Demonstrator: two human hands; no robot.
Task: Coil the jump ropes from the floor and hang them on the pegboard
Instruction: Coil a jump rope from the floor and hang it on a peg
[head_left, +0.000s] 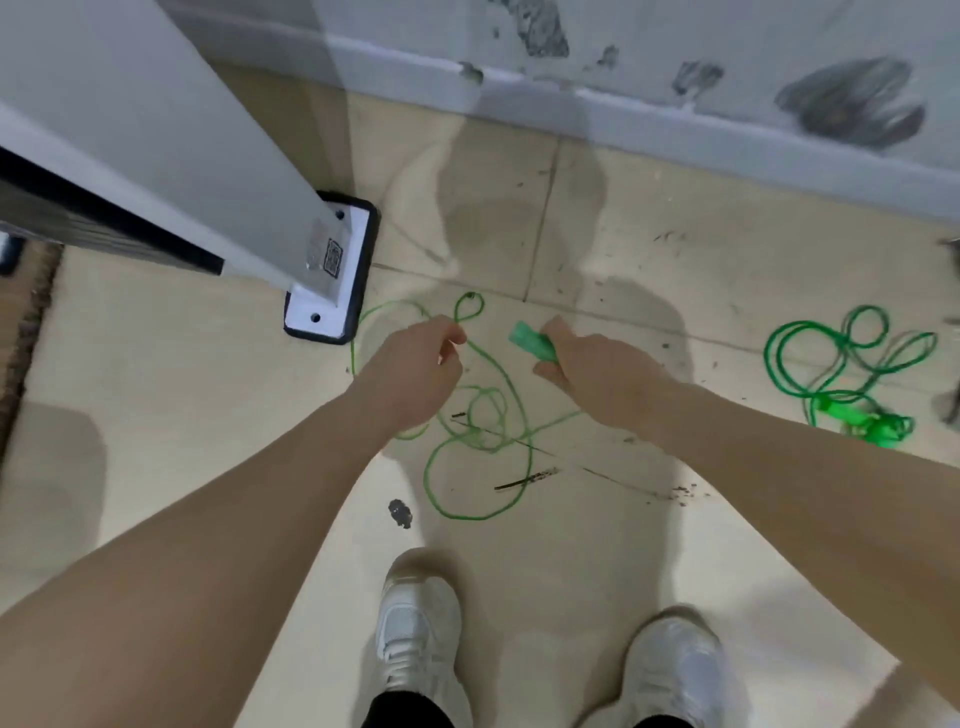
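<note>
Hands at work over a tiled floor (597, 519): the right hand (597, 374) grips the green handle (531, 342) of a thin green jump rope (483, 447), fingers curled round it, while the left hand (415, 374) pinches the cord between thumb and fingertips, a small loop standing just above the pinch. Most of that rope lies in loose tangled curves on the tiles between the hands and the person's white shoes (418, 639). Coiling looks barely begun; the next move likely calls for drawing the slack up in even loops toward the handle hand without snagging the knotted middle. A second green rope (841, 374) lies bunched well off to the right. A grey stand's black-edged foot (332, 280) sits just beside the left hand, crowding that side; the wall skirting (675, 114) bounds the far edge, and open tile remains toward the right.
</note>
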